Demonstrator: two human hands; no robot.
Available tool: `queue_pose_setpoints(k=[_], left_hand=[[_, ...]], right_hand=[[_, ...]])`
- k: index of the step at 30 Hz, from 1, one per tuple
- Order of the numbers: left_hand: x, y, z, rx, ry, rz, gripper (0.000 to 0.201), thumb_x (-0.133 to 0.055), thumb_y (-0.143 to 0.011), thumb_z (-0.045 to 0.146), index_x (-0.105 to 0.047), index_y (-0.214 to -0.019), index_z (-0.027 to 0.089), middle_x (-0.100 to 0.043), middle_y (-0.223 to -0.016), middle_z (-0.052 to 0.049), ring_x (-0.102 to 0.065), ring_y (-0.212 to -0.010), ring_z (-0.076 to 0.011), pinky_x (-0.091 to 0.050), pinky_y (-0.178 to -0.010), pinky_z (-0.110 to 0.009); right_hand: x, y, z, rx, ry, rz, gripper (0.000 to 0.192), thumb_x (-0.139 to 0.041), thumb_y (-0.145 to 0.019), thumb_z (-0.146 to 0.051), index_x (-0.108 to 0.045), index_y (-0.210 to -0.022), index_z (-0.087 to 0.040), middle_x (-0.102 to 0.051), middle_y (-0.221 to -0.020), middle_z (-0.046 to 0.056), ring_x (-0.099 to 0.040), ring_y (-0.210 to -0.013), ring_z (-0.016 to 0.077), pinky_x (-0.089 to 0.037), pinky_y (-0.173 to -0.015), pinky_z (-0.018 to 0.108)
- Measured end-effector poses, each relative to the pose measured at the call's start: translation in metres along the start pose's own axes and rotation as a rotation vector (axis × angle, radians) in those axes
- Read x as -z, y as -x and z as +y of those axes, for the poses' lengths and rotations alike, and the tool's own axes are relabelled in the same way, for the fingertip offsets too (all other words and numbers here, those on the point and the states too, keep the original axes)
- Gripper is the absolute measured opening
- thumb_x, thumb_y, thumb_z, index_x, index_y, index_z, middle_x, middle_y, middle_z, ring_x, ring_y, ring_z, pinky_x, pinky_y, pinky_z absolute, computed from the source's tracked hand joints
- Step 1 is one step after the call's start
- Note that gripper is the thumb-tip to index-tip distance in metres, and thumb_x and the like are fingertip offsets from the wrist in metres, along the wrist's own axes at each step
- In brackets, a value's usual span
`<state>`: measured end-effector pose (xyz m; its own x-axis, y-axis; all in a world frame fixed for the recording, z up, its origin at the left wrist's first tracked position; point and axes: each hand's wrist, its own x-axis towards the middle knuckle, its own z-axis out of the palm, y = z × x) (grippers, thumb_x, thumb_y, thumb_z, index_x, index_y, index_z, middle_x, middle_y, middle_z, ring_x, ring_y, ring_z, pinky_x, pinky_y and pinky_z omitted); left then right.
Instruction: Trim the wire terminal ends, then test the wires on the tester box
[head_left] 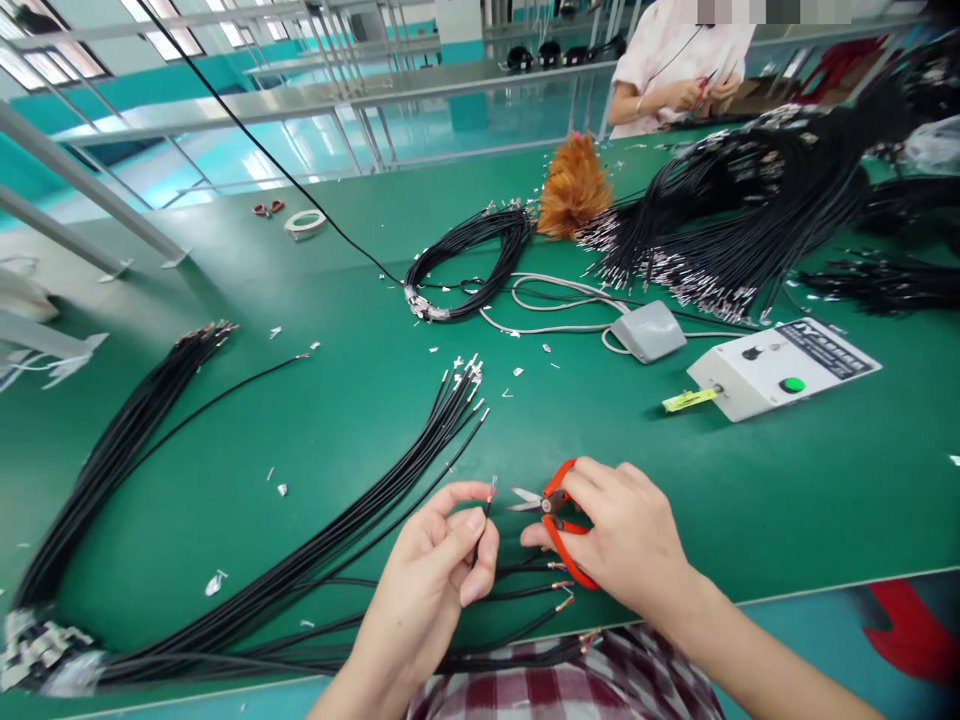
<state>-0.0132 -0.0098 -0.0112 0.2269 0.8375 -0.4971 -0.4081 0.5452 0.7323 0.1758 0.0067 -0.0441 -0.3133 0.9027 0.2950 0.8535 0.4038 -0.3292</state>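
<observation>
Pinching one thin black cable (487, 506) just below its bare tip, the left hand (442, 555) has its thumb and fingers pressed close, over the near middle of the green tabletop (592, 410). The right hand (630, 530), just to the right, is curled around the red handles of one pair of scissors (551, 503), whose blades stand a bit apart near the tip. The cable should be light and bendy, with a smooth skin, so the black part close to the end is the good place to hold. Its tiny wires (493, 484) look soft and may snap easily. The scissors should be hard and stiff, best held by the handles. Farther off are one white box (757, 385), one gray pedal (649, 332), one fluffy orange duster (574, 190) and one ring of tape (305, 223). The bundled cables (360, 510) are too many to count.
</observation>
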Motion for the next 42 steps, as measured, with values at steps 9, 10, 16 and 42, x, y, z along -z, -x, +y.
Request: queue_pose_setpoints(k=[9,10,16,42], left_hand=[[0.000,-0.001,-0.002,-0.015,0.013,0.020,0.024,-0.066,-0.080,0.028,-0.055,-0.098,0.016,-0.052,-0.053,0.005,-0.032,-0.038,-0.0025,-0.020,-0.042,-0.020],[-0.001,-0.001,-0.002,-0.018,0.008,0.026,0.024,-0.066,-0.080,0.027,-0.055,-0.098,0.016,-0.053,-0.053,0.004,-0.032,-0.038,-0.0026,-0.020,-0.042,-0.020],[-0.002,-0.001,-0.004,-0.025,-0.015,0.033,0.019,-0.063,-0.082,0.025,-0.054,-0.097,0.015,-0.053,-0.054,0.004,-0.033,-0.038,-0.0028,-0.020,-0.042,-0.021],[-0.004,0.001,0.000,-0.037,-0.011,0.053,0.024,-0.065,-0.080,0.024,-0.059,-0.101,0.012,-0.054,-0.055,0.004,-0.035,-0.038,-0.0026,-0.024,-0.043,-0.020]], right_hand=[[-0.002,-0.008,-0.006,0.075,0.085,0.000,0.036,-0.051,-0.086,-0.051,-0.061,-0.071,-0.020,-0.063,-0.072,0.001,-0.056,-0.063,0.0161,-0.025,-0.065,0.031],[-0.002,-0.009,-0.007,0.075,0.095,-0.003,0.036,-0.051,-0.087,-0.051,-0.061,-0.071,-0.020,-0.063,-0.072,0.001,-0.056,-0.063,0.0162,-0.024,-0.065,0.032],[0.002,-0.010,-0.008,0.094,0.156,0.005,0.039,-0.048,-0.089,-0.050,-0.061,-0.067,-0.020,-0.062,-0.068,0.001,-0.053,-0.059,0.0154,-0.023,-0.063,0.032],[0.010,-0.009,0.002,0.050,0.062,-0.033,0.041,-0.049,-0.087,-0.054,-0.062,-0.069,-0.019,-0.063,-0.067,0.000,-0.054,-0.060,0.0142,-0.024,-0.064,0.030]])
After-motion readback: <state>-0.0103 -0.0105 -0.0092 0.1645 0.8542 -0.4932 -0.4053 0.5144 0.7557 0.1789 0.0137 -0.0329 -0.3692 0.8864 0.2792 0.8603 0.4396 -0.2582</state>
